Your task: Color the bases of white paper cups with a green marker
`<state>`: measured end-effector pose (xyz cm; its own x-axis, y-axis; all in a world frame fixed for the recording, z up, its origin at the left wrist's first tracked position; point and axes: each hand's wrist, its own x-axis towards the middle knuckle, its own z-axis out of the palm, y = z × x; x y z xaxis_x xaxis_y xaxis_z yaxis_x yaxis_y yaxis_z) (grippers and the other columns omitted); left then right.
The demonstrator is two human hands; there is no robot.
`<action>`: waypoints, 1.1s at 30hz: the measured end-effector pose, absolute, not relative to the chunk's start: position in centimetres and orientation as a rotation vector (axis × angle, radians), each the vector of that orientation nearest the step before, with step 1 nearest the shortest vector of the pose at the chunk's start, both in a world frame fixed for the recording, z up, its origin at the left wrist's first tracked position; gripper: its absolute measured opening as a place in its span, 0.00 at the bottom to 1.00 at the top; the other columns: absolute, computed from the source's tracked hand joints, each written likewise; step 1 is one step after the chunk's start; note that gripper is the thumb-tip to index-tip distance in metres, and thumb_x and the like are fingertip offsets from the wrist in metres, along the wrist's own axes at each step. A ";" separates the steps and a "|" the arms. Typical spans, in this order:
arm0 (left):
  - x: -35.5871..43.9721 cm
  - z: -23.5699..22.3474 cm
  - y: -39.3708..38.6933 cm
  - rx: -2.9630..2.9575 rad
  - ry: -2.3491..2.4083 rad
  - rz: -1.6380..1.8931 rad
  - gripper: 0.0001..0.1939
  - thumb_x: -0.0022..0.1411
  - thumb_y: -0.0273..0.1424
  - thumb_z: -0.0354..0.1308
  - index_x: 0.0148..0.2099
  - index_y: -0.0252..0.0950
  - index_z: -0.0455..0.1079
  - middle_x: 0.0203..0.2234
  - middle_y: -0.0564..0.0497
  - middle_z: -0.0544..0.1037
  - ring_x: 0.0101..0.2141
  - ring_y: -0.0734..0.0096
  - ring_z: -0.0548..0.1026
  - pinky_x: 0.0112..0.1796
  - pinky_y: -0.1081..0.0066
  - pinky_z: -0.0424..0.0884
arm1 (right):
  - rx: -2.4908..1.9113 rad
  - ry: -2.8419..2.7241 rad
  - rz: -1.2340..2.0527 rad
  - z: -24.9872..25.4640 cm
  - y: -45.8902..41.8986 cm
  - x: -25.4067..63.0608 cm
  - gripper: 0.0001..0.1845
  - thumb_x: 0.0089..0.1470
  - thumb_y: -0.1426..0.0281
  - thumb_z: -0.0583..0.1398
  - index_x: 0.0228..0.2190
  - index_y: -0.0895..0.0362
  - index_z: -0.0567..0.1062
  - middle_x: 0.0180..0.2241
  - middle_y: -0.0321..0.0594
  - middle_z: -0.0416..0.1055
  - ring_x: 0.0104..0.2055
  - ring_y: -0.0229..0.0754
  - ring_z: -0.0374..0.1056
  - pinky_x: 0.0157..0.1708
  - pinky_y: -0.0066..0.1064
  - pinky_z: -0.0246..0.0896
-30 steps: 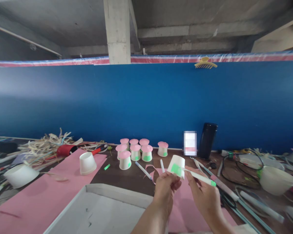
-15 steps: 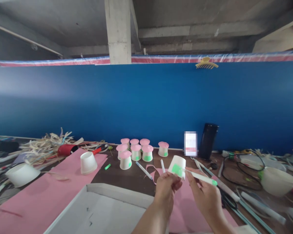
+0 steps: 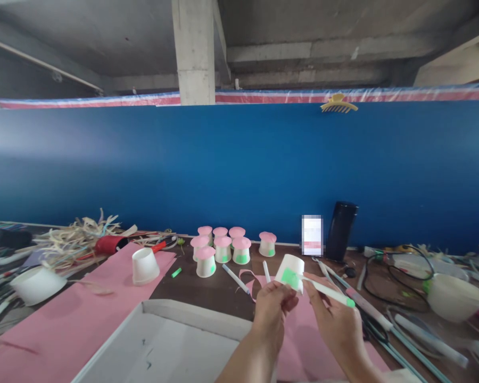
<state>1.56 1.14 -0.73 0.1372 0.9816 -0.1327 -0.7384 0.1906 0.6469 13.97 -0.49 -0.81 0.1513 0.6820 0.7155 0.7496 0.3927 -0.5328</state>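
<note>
My left hand (image 3: pixel 273 308) is closed around the lower side of a white paper cup (image 3: pixel 296 264), which is tilted and has a green coloured patch on its wall. Between the fingers of my right hand (image 3: pixel 335 316) is a white marker (image 3: pixel 329 290) with a green end; its tip meets the cup near the green patch. A pink sheet of paper (image 3: pixel 301 340) lies beneath both hands. Past them stand several upturned cups with pink paper tops, such as this cup (image 3: pixel 205 266), most showing green patches. A small green marker cap (image 3: pixel 176 273) lies on the table.
An open white box (image 3: pixel 191 322) is at the front. Left are another upturned cup (image 3: pixel 145 266) on pink paper (image 3: pixel 88 298) and a heap of paper strips (image 3: pixel 83 236). A dark cylinder (image 3: pixel 342 231) stands at the back; cables and a white bowl (image 3: pixel 457 298) sit right.
The marker's rear end has dipped slightly while its tip stays at the cup. Both hands otherwise hold nearly the same position.
</note>
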 end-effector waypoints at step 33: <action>1.7 -1.2 1.5 0.494 0.608 1.327 0.09 0.40 0.25 0.67 0.20 0.31 0.67 0.19 0.50 0.72 0.23 0.76 0.70 0.30 0.74 0.68 | -1.364 -1.563 -0.066 -0.5 -0.6 13.9 0.18 0.56 0.57 0.53 0.36 0.56 0.76 0.31 0.41 0.77 0.30 0.42 0.73 0.28 0.27 0.66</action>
<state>1.75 1.48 -1.21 0.1297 0.9835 -0.1265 -0.7377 0.1810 0.6504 13.92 -0.62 -0.51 0.1575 0.7065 0.6899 0.7620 0.3574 -0.5400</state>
